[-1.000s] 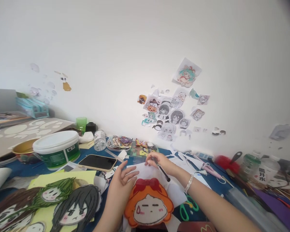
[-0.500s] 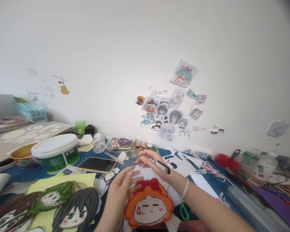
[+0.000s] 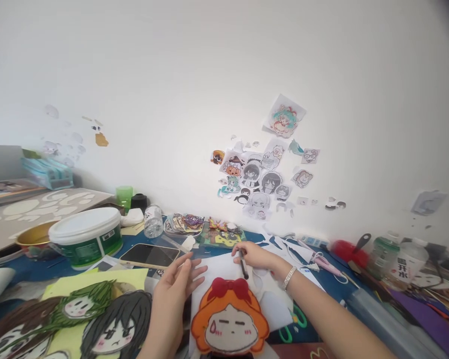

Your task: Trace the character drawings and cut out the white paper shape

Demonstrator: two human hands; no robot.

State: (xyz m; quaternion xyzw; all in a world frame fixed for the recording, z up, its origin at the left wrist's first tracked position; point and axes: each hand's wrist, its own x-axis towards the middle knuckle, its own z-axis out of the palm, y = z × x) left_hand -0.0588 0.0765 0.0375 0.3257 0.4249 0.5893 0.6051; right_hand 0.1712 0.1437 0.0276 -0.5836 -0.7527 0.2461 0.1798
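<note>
My left hand is raised beside the orange-haired cartoon piece, fingers apart, holding nothing. A dark pen hangs down from the fingers of my right hand, which is above the sheets of white paper behind that piece. The cartoon piece has a red bow, a pale face and a drawn sweat drop; it lies in front of me on white paper. Neither hand appears to touch it. Green-handled scissors lie to its right, partly covered by paper.
Several cartoon heads lie on yellow paper at left. Behind them are a phone, a lidded green-and-white tub and a bottle. A pink corded tool, a clear roll and bottles crowd the right.
My hands have moved apart: the left shifted left, the right moved right and farther back with the pen, which now points downward. More of the cartoon piece's red bow shows.
</note>
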